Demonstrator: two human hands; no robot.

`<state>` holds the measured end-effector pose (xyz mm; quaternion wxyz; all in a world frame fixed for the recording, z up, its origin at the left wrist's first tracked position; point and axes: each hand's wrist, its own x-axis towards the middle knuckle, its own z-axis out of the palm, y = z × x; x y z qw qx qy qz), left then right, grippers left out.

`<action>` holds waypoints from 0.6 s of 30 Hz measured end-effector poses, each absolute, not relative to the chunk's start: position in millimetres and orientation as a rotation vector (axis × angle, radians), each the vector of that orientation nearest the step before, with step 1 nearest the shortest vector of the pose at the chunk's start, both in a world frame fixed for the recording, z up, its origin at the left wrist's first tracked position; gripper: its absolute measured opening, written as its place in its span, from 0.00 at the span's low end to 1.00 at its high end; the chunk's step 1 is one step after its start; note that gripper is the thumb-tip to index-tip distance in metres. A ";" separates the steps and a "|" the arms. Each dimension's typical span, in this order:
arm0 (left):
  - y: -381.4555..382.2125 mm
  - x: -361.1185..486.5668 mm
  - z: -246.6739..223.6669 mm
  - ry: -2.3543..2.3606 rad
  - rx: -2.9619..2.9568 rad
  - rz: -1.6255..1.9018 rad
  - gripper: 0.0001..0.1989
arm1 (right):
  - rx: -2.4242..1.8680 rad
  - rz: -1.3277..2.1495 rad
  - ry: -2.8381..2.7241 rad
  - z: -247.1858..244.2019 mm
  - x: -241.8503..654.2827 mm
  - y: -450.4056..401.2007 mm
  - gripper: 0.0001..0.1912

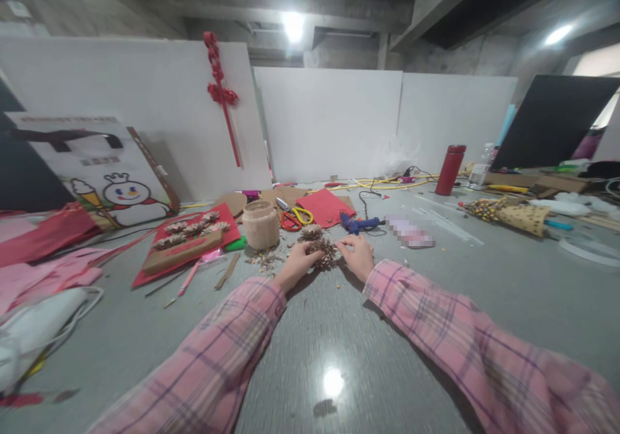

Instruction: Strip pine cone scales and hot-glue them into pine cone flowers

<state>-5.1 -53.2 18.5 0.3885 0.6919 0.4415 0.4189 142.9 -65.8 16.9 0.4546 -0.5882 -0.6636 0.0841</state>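
Note:
In the middle of the table my left hand [299, 264] has its fingers closed on the side of a brown pine cone [326, 254]. Just to the right, my right hand [358, 257] is held in a pinch close to the cone; whatever lies between its fingertips is too small to make out. A second pine cone [311, 232] rests right behind the first. Small brown bits [267, 261] are scattered left of my left hand. A blue glue gun [358, 223] lies beyond my right hand, and scissors [294, 218] with red and yellow handles lie behind the cones.
A round wooden pot [260, 225] stands left of the cones. Farther left, a red sheet [145, 271] carries several cone pieces and a brown strip. A red paper [323, 205] lies behind. At right are a red flask [450, 170], a plastic bottle [479, 168] and a wrapped bouquet [518, 217].

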 end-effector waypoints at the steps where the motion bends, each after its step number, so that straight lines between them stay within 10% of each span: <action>1: -53.1 -5.2 18.3 1.124 1.762 1.069 0.10 | -1.457 0.204 -1.639 17.0 142.9 -65.7 0.10; 18: -51.2 -4.2 17.3 1.165 1.756 1.100 0.11 | -1.409 0.208 -1.588 17.0 141.9 -66.5 0.11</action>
